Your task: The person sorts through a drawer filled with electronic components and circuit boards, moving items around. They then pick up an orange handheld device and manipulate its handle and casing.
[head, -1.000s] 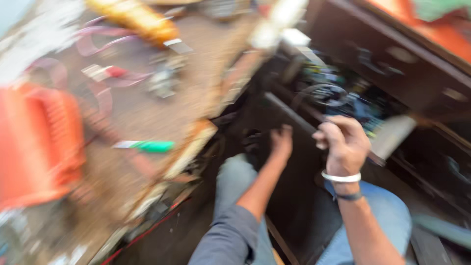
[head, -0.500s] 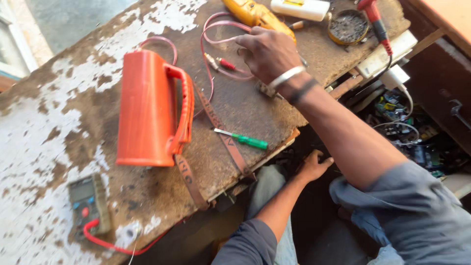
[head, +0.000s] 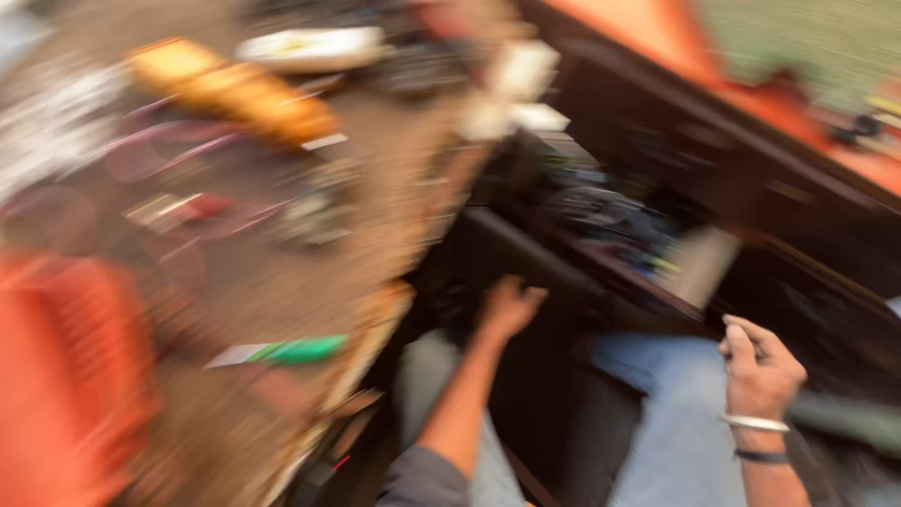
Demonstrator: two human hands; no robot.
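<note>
Hands beside cluttered workbench, green-handled screwdriver.

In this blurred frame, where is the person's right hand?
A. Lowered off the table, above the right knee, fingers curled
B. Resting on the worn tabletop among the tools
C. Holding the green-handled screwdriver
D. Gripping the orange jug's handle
A. The right hand, with its white bracelet, hangs curled over the jeans-clad knee, well clear of the table, where the green-handled screwdriver lies untouched.
</note>
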